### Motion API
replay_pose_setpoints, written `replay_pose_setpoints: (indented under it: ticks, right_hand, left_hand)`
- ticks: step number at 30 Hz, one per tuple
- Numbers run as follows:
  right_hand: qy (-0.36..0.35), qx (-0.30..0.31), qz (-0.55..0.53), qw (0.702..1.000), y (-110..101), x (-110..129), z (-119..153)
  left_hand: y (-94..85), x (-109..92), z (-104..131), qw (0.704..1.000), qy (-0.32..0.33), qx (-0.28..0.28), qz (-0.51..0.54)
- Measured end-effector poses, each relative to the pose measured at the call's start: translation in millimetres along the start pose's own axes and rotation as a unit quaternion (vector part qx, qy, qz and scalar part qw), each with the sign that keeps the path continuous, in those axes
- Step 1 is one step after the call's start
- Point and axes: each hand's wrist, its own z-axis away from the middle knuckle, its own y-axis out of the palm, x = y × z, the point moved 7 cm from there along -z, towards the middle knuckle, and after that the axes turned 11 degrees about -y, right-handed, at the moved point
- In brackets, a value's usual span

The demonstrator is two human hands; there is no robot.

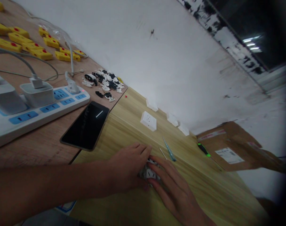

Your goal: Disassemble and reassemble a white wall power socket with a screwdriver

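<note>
Near the front of the wooden table, my left hand (130, 164) has its fingers wrapped round the left side of a white socket piece (150, 173). From the right, my right hand (172, 185) grips the same piece, with its fingers along the top and right edge. Slots show on the face between the hands; the rest is covered by fingers. Just beyond the hands lie a blue-handled screwdriver (169, 150) and a thin metal rod (162, 153). A finished-looking white socket box (148, 121) rests farther back on the table.
A black phone (86, 125) and a white power strip (51, 108) with chargers lie at left. Behind are black and white plastic parts (107, 81) and yellow devices (34, 47). More white boxes (172, 119) line the wall. A cardboard box (227, 147) and green-black tool (204, 150) are right.
</note>
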Motion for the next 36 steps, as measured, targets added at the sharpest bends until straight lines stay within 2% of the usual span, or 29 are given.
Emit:
replay_pose_setpoints:
  ticks: [7,19,23,27,36]
  right_hand:
    - [-0.045,-0.002,0.052,0.998,-2.0,5.6,-0.8]
    - [-0.029,-0.027,0.065,0.997,7.8,7.4,15.8]
    - [-0.011,-0.058,0.045,0.997,6.3,3.3,14.3]
    - [0.008,-0.055,0.019,0.998,7.7,0.3,15.4]
    - [0.002,-0.048,0.002,0.999,-6.7,9.1,6.7]
  left_hand:
    - [-3.4,-1.6,-1.2,1.000,-0.015,0.006,0.024]
    - [-1.2,-0.7,-0.5,1.000,-0.011,-0.001,0.019]
    - [-1.9,-1.0,-1.1,1.000,-0.016,-0.001,0.011]
    - [-2.3,-1.1,-1.3,1.000,-0.013,-0.002,0.005]
    - [-1.2,-1.0,-0.6,1.000,-0.003,-0.001,0.014]
